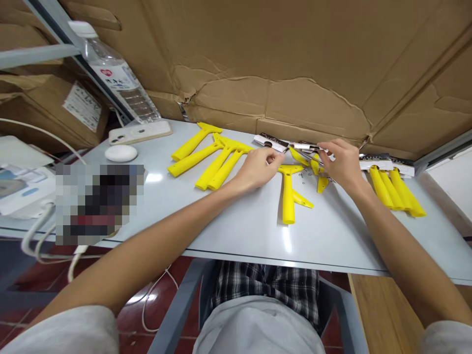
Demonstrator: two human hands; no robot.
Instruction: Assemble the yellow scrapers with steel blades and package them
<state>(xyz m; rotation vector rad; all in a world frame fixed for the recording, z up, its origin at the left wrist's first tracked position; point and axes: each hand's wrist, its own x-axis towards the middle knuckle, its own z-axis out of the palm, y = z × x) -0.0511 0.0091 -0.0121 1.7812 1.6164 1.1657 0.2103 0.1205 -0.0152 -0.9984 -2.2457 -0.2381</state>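
Note:
My left hand [260,168] is closed, its thumb and fingertips pinched at the end of some thin pieces near the back of the table; what it grips is too small to make out. My right hand [342,164] has thumb and index finger drawn together at the other end of those pieces, its hold also unclear. Between the hands lie black-and-white printed cards [271,142] and small yellow plastic parts [322,185]. Below them, a yellow T-shaped handle [288,196] rests beside a yellow wedge-like piece [303,199]. Several small screws [303,176] are scattered nearby.
Several yellow T-shaped handles [191,145] lie left of my hands. More yellow handles with cards [393,189] sit at the right. A water bottle [123,78], phone [140,132], white oval case [121,153] and cables [37,241] occupy the left. Cardboard [265,59] stands behind.

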